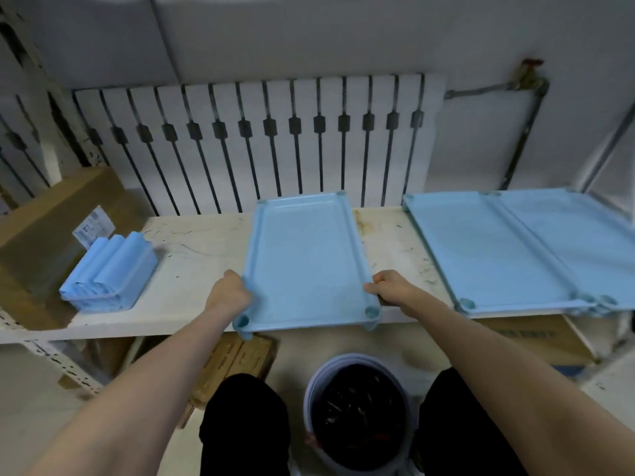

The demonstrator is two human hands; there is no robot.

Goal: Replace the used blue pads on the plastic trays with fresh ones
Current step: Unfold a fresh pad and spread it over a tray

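tray (302,262) between left grip (229,293), right grip (391,287)

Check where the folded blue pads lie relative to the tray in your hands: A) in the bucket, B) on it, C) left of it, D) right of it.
C: the folded pads sit in a basket on the bench, left of the tray gripped by the left hand and right hand.

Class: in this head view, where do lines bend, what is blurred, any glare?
Head view: lens distortion bows the white slatted wall panel and scuffed white table edge; the clear box of folded blue pads is smeared; soft light, no glare on the light-blue plastic tray.
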